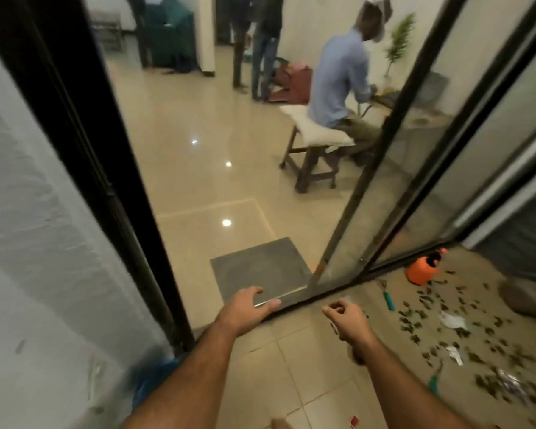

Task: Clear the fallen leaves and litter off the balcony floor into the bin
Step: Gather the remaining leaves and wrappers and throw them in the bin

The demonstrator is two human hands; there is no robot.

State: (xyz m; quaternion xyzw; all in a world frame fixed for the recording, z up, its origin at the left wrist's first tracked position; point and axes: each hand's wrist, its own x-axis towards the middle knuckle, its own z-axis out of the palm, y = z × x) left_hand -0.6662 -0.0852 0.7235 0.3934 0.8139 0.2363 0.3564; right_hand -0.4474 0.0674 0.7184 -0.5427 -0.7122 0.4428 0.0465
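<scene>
Dark fallen leaves (440,323) lie scattered over the tan balcony tiles (310,366) at the right. Among them are crumpled white and silver bits of litter (452,320), and a small red scrap (354,422) near the bottom edge. My left hand (245,309) is held out over the door threshold with relaxed fingers, holding nothing. My right hand (347,320) hovers above the tiles with fingers loosely curled and nothing in it. A blue plastic bag (155,379) shows at the lower left by the wall; no bin is plainly visible.
A black sliding door frame (369,168) and its floor track (338,294) separate the balcony from a room where one person sits on a stool (316,156) and others stand. An orange spray bottle (423,269), a teal-handled tool (389,301) and green-handled pliers (434,379) lie on the tiles. A grey mat (260,267) lies inside.
</scene>
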